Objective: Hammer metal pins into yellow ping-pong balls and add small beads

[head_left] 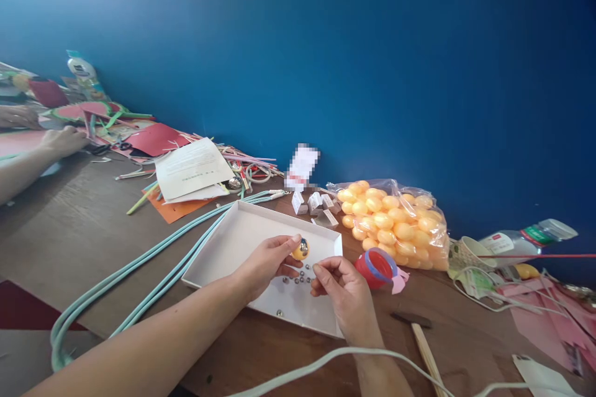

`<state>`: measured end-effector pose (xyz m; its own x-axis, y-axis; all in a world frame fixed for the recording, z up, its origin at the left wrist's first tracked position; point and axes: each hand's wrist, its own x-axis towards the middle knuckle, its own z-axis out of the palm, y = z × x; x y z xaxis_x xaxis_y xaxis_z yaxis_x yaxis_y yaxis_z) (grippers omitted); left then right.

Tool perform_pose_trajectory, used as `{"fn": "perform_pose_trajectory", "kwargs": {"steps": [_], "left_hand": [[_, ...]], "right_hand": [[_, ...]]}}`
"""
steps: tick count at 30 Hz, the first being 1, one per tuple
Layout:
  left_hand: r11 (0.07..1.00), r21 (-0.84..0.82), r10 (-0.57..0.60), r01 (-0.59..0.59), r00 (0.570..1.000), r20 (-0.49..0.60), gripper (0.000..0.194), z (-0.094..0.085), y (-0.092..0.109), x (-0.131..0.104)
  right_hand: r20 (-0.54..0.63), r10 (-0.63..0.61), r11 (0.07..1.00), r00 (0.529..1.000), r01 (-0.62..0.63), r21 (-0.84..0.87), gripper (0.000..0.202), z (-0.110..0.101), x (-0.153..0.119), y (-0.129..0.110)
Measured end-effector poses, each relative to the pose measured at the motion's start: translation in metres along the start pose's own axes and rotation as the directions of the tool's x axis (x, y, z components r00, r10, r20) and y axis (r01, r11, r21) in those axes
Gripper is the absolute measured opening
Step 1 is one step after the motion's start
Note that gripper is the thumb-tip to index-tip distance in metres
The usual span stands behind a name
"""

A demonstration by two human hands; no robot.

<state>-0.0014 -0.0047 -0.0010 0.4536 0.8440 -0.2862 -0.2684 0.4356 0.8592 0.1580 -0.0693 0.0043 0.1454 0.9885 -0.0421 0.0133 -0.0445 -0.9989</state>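
Over a shallow white box lid (218, 247), my left hand (265, 265) grips a small yellow ball (302, 249) with a shiny, dark, mirror-like face. Thumb and fingers hold it by its edge. Just to the right, my right hand (342, 288) is closed in a pinch above the lid's right part; whatever is between its fingertips is too small to make out. Several small steel balls (302, 274) lie in the lid beneath my hands, and one more steel ball (280, 313) rests by its near edge.
A clear bag of orange plastic balls (395, 220) and a red cup (376, 267) stand to the right, near a hammer (421, 341). A white cable (326, 356) crosses in front. Teal cords (139, 282) loop at left. Another person's hand (65, 139) is at far left.
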Motion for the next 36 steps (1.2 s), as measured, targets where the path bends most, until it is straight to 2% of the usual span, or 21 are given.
{"fn": "perform_pose_trajectory", "kwargs": {"steps": [8,18,29,36], "left_hand": [[1.0,-0.004,-0.008,0.008,1.0,0.011,0.043,0.0,-0.001,0.0],[1.0,0.013,-0.024,0.023,0.999,0.021,0.044,0.001,-0.001,0.001],[1.0,0.018,-0.018,0.018,1.0,0.017,0.043,0.003,0.002,-0.001],[0.999,-0.047,-0.01,0.012,0.998,0.056,0.038,0.002,0.003,-0.002]], "right_hand": [[-0.056,-0.026,0.994,0.998,0.032,0.108,0.022,-0.001,0.0,0.006],[-0.118,-0.043,0.979,0.992,0.065,0.192,0.028,0.004,0.004,0.007],[-0.064,-0.006,0.992,0.998,0.015,0.129,0.025,0.005,0.002,0.009],[-0.061,-0.064,0.983,0.996,0.074,0.166,0.018,0.005,-0.001,0.005]]}}
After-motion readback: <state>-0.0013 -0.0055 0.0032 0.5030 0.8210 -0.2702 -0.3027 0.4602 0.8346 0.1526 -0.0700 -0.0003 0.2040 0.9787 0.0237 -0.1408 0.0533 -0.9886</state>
